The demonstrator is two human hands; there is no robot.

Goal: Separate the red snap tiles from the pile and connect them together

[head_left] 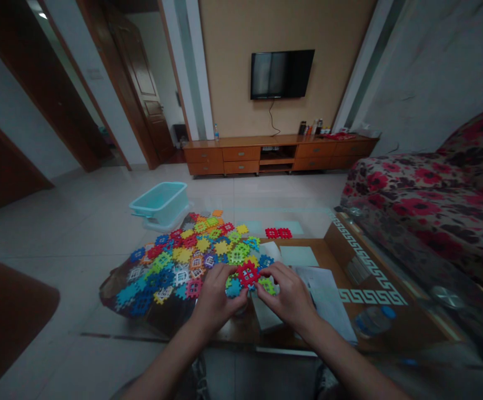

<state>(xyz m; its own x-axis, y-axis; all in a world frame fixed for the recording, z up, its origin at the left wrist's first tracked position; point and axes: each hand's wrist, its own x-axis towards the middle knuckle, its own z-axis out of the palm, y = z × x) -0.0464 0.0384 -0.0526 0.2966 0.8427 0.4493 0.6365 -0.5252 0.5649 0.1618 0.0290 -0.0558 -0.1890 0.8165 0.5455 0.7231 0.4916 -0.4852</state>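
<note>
Ok so rn my L fingers (225, 270) and R fingers (271, 271) are both grasping one red tile (248, 275), L on its left side, R on its right, over the counter (375, 296) nr the middle of the near edge. Big multicolor pile (203, 244) fills the left end, w/ a red pair (278, 233) off toward the far edge. Papers (328, 300) nr my R fingers, bottle (375, 322) by the near right corner, can't tell if on or under the glass tbh. Blue tub (160, 203) is past the far left corner.
</note>
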